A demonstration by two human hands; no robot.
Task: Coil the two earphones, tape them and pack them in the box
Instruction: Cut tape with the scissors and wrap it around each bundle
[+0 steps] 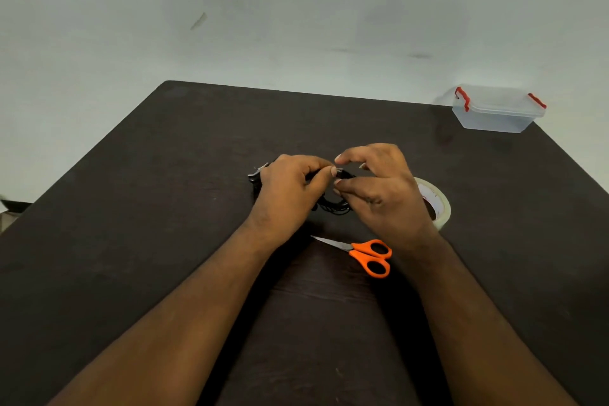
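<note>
A coil of black earphone cable [334,206] sits between my two hands at the middle of the dark table [164,241]. My left hand [290,193] grips the coil, thumb and forefinger pinching its top. My right hand [382,189] pinches the same coil from the right with curled fingers. Another black earphone piece [254,177] pokes out just left of my left hand, mostly hidden. The clear tape roll [436,204] lies behind my right hand. A clear plastic box [497,109] with red clips stands shut at the far right corner.
Orange-handled scissors [369,255] lie on the table just in front of my hands, blades pointing left. A pale wall rises behind the table's far edge. A small dark object shows at the far left beyond the table.
</note>
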